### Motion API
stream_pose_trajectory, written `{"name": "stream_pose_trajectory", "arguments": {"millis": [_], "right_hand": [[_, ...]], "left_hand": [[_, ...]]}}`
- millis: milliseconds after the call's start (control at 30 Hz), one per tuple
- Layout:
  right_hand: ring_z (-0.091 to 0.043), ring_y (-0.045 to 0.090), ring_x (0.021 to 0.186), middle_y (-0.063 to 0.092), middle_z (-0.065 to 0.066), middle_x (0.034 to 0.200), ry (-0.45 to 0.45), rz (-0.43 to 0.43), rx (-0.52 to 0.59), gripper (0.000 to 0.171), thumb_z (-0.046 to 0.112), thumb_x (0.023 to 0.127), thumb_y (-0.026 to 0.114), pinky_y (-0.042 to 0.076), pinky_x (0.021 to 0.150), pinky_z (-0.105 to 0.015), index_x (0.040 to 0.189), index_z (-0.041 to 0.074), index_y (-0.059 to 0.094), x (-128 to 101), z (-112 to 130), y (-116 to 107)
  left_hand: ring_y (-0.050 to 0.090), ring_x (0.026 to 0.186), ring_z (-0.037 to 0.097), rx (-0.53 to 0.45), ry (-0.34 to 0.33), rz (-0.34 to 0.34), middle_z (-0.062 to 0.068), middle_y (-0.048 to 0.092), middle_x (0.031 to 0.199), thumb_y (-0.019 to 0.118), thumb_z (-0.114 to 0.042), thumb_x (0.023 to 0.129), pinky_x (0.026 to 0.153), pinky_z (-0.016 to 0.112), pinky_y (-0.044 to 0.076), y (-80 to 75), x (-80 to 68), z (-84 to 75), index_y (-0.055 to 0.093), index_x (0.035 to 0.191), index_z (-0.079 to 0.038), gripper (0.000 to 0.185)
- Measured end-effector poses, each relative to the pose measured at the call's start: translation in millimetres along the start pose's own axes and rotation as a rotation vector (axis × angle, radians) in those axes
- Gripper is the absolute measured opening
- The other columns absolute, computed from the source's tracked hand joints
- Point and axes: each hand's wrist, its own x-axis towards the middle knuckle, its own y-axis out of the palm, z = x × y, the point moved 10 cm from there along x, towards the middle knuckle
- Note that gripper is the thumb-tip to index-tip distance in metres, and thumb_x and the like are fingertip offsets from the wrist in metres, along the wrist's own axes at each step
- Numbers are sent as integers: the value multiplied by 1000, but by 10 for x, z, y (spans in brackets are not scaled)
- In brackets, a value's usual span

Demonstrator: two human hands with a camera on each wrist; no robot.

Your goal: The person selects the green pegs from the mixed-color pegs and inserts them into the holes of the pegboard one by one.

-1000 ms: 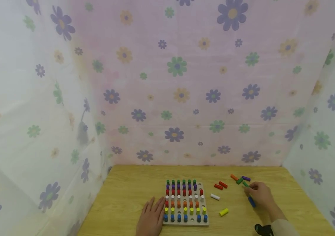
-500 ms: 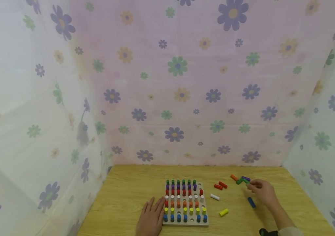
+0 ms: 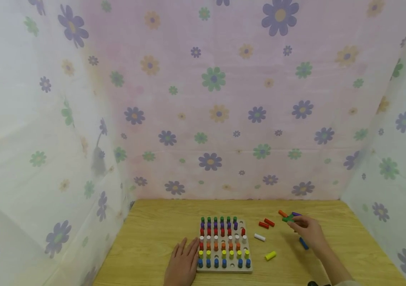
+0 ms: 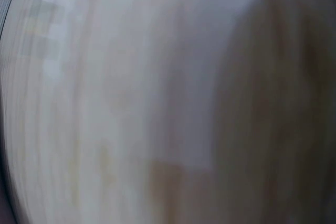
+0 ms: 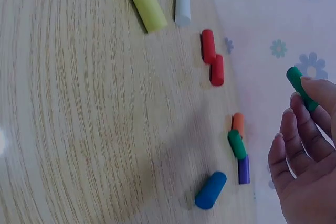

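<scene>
Evidently the right hand [image 5: 307,166] pinched a green peg [image 5: 300,86] lifted clear of the table [image 3: 153,234], while the left hand [image 3: 183,264] lay flat, fingers straight, beside the pegboard [image 3: 224,270]. The pick-up looked done; next called for carrying it to an empty hole in the green row.

2 bare hands; the right arm [image 3: 331,266] ends in a beige sleeve [image 3: 346,283] with a dark wrist strap [image 3: 312,283].

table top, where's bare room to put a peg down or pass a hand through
Bare wood lies along the table behind the left hand and left of the pegboard, and at the far right edge. It is crowded right of the board: red pegs, white peg, yellow peg, blue peg, and the right hand holding a green peg.
</scene>
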Motion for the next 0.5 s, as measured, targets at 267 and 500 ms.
{"name": "stream_pose_trajectory", "arguments": {"millis": [267,500], "right_hand": [[-26,65,91,69,-15,104,4,43,55,33,19,96,74,60,73,-35,117,-5,68,-19,56,223],[-28,68,94,71,-13,106,-16,63,102,33,18,96,74,61,77,-35,119,-5,68,-19,145,351]], "left_hand": [[39,147,35,-10,-7,-7,-5,50,155,26,-49,112,121,58,30,-19,-23,-11,47,156,-26,54],[40,146,34,0,1,-35,-6,51,155,30,-47,112,120,58,31,-61,-25,-24,48,155,-26,51]]}}
